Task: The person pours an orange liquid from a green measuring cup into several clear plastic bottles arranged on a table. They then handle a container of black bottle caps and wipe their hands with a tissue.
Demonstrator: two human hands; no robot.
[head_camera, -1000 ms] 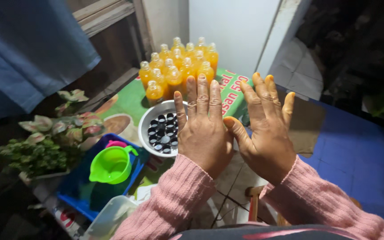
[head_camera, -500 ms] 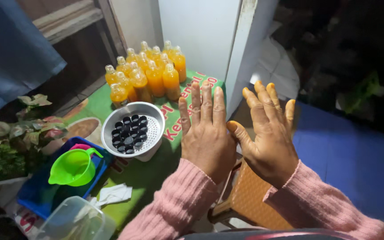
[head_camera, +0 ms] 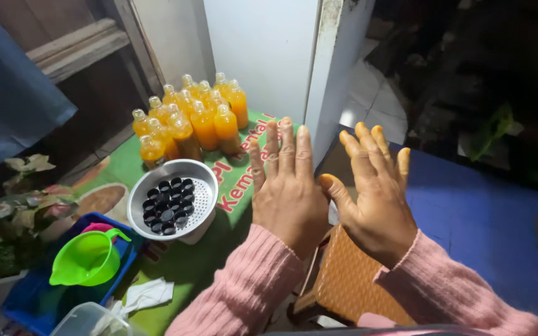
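My left hand (head_camera: 289,193) and my right hand (head_camera: 375,199) are raised flat side by side, backs toward me, fingers spread, holding nothing. Both wrists wear pink knit sleeves. The fingertips look stained yellow. Left of my left hand, a white colander bowl (head_camera: 202,204) holds several black bottle caps (head_camera: 168,206). Behind it stand several uncapped bottles of orange liquid (head_camera: 203,124) on a green printed table cover (head_camera: 231,180).
A green funnel (head_camera: 88,258) rests in a blue tray (head_camera: 32,298) at the lower left, beside a clear plastic container (head_camera: 88,320) and a white cloth (head_camera: 144,292). Potted leaves (head_camera: 7,218) sit far left. A white cabinet (head_camera: 269,56) stands behind; a woven stool (head_camera: 344,280) is below my hands.
The view has shifted, so the table items sit further left and lower. My hands stay raised and spread, drifting slightly apart.
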